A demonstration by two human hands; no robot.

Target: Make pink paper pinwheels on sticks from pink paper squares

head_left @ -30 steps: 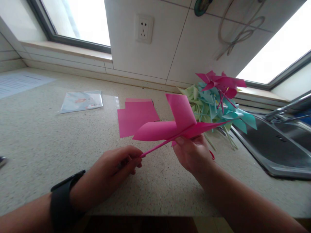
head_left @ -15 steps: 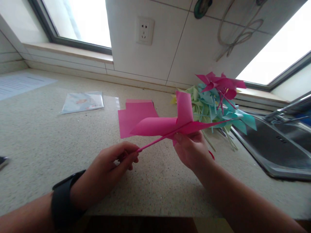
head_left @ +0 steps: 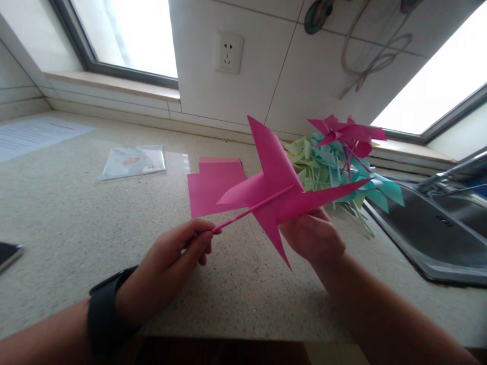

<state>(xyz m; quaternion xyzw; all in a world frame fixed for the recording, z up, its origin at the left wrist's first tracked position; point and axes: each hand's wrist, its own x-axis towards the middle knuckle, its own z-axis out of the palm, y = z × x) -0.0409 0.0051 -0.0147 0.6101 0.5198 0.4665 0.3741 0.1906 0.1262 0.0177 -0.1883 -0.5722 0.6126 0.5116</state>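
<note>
Black wristband [head_left: 104,314], smooth and matte, on the wrist behind the left hand [head_left: 178,258]. Left hand: thumb and fingers pinched on the lower end of a thin rolled stick [head_left: 238,217], pink, of paper look. Right hand [head_left: 314,234], apart from the left: set behind a pinwheel [head_left: 276,177], its fingertips covered by the blades, so its grip cannot be told. Pinwheel: one, plain pink paper, smooth, four curled pointed blades, held up between the hands, back of the stick towards the viewer. Countertop [head_left: 243,299], beneath both hands: pale, finely speckled, stone-like. Flat dark object [head_left: 10,253], well left of the left hand, cut by the picture's edge. Pink paper sheets [head_left: 213,187], square-cornered, overlapping, just beyond the left hand. Clear glossy packet [head_left: 135,161], beyond and left of it, with a printed card, lettering too small to read. Sink [head_left: 426,223], brushed metal, right of the right hand. Heap of paper pinwheels [head_left: 375,190], beyond the right hand: magenta, aqua, pale green. Printed white sheet [head_left: 38,134], far left of the left hand, lines unreadable. Wall socket [head_left: 229,52], white plastic, two-slot and three-slot openings, on white tiles [head_left: 243,101] beyond the hands. Looped pale cord [head_left: 375,63], on the wall beyond the right hand.
</note>
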